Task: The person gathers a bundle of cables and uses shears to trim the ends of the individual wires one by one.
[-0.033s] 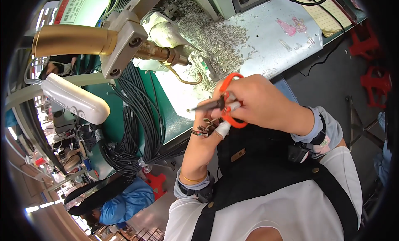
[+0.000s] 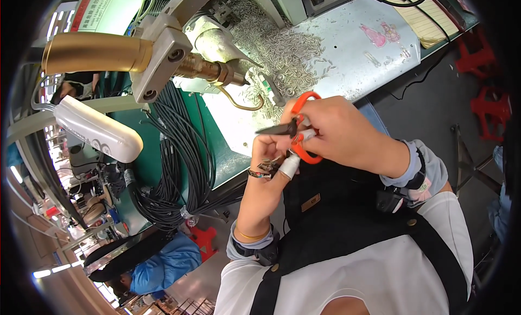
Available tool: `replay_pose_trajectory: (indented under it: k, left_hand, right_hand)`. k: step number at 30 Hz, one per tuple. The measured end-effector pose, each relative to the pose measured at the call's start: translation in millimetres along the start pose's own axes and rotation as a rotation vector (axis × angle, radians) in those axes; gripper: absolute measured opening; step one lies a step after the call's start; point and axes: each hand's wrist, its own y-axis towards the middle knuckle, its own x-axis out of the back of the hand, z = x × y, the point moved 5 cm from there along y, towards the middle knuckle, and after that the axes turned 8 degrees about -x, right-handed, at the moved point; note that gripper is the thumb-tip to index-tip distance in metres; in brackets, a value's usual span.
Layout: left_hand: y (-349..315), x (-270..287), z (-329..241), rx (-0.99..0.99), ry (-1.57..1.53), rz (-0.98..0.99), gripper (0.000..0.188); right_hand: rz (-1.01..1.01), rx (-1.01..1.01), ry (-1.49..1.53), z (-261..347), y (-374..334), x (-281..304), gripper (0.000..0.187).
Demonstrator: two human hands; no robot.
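Observation:
Orange-handled scissors are gripped in my right hand, their dark blades pointing left over my left fingers. Beneath them is my left hand, palm up with its fingers curled and a few small metal pieces lying in it. White tape wraps my left thumb. Another white wrap shows on a right-hand finger by the scissor handles. Some left fingertips are hidden behind the blades and my right hand.
A brass-coloured soldering head juts over the bench ahead. Beyond it spread many small metal pins on a pale sheet. Bundled black cables lie on the left, below a white lamp. Red stools stand at right.
The scissors have turned slightly, with the blade tips a little higher and farther right. My left fingers and taped thumb have shifted slightly.

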Motion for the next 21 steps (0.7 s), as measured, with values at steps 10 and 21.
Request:
replay_pose_trajectory:
  k: [10, 21]
  left_hand:
    - [-11, 5, -20, -0.577, 0.627, -0.115, 0.020]
    - [0, 19, -9, -0.192, 0.214, -0.218, 0.010]
  right_hand:
    - [0.359, -0.664, 0.550, -15, -9, -15, 0.031]
    - [-0.017, 0.029, 0.116, -13, -10, -17, 0.013]
